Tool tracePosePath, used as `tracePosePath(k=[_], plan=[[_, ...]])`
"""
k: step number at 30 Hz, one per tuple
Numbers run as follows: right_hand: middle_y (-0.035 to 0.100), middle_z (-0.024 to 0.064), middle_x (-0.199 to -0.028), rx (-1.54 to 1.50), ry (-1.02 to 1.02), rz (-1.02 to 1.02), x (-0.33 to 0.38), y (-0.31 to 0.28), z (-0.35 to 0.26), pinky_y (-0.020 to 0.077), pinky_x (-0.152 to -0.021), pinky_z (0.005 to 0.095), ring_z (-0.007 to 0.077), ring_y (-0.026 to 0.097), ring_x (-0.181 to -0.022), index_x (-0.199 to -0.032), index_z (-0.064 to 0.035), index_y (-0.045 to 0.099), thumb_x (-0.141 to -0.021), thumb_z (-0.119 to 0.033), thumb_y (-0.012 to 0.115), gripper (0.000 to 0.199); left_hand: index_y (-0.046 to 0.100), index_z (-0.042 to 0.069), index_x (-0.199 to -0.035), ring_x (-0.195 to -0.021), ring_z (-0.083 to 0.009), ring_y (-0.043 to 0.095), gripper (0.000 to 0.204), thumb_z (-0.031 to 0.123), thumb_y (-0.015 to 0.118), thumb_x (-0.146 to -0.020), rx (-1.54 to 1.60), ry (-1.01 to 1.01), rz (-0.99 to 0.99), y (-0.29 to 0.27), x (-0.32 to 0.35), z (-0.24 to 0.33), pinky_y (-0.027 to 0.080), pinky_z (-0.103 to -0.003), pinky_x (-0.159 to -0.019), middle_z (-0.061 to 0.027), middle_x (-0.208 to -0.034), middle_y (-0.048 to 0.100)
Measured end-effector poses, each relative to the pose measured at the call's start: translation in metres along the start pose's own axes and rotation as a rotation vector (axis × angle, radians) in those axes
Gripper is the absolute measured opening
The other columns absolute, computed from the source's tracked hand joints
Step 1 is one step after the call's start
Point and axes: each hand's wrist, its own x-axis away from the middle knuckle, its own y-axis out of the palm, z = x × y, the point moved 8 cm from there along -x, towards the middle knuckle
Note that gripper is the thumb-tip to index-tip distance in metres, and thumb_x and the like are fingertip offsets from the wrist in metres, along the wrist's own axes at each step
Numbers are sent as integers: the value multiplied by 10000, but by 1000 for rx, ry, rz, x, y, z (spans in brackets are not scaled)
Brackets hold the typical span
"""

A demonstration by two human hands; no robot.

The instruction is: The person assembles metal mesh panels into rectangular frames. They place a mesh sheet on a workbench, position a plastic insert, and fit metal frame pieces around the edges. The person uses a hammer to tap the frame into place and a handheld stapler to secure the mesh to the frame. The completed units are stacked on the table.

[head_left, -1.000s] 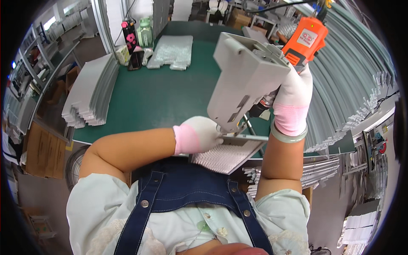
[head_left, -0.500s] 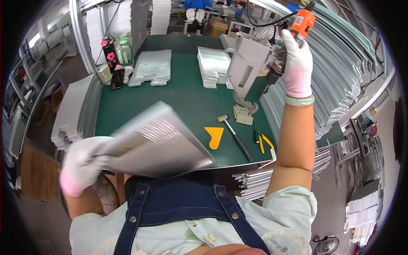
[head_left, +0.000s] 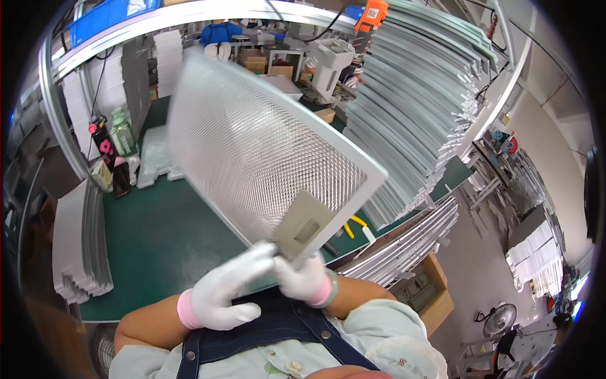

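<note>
A rectangular mesh panel (head_left: 252,139) with a pale frame and a beige plate (head_left: 304,224) near its lower corner stands tilted in front of me over the green table. My right hand (head_left: 303,278), in a white glove with a pink cuff, grips that lower corner; the panel partly hides its fingers. Beside it, my left hand (head_left: 230,287), gloved alike, is open with fingers stretched toward the panel's lower edge and thumb apart. Whether its fingertips touch the panel I cannot tell. An orange and black power screwdriver (head_left: 369,22) hangs at the top, out of both hands.
Pale framed panels (head_left: 410,114) are stacked high on the right, white ones (head_left: 76,246) at the left edge. Bottles (head_left: 123,132) and silvery sheets (head_left: 153,158) lie behind. Yellow-handled pliers (head_left: 355,226) show past the panel. A cardboard box (head_left: 435,303) sits lower right.
My right hand has let go of the power screwdriver and come down to grip the panel's corner. The panel has been raised and turned upright; my left hand has let go of it.
</note>
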Motion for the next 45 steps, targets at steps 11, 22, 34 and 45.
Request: tracePosePath(k=[11,22,34,45], plan=[[653,244,-1151,647,-479,662,-95,-376,-355,546,-770,308,213,679,-944,-1334,105,532,-904,-70,574,466,387,-48,-1464,-1334,-311,518,607,193,629,-962,167,-628,373,-28,86,-127,419,-414,-1112,-238,-1423,516],[606,174,-1241,748,-353,1102,-243,-401,-390,538,-860,369,254,566,-1142,-1295,100,527,-1021,-456,518,620,420,-63,-1437,-1301,-336,545,542,70,565,-932,153,-785,489,-48,102,-148,420,-420,-1114,-254,-1376,550],[565,201,-1328,581,-314,1011,-83,-302,-166,535,-973,379,291,594,-1196,-1343,97,475,-1018,-88,509,376,466,92,-1469,-1341,-384,462,616,440,586,-976,-1974,-1484,346,-353,412,28,363,-424,-1132,-151,-1498,483],[663,131,-1123,1602,135,-21,35,-123,180,518,-867,452,365,637,-1004,-1123,-133,686,-858,-181,670,270,464,-29,-1450,-1103,-197,604,679,214,719,-870,-861,-1630,690,-403,611,23,477,-314,-945,-156,-1267,640]])
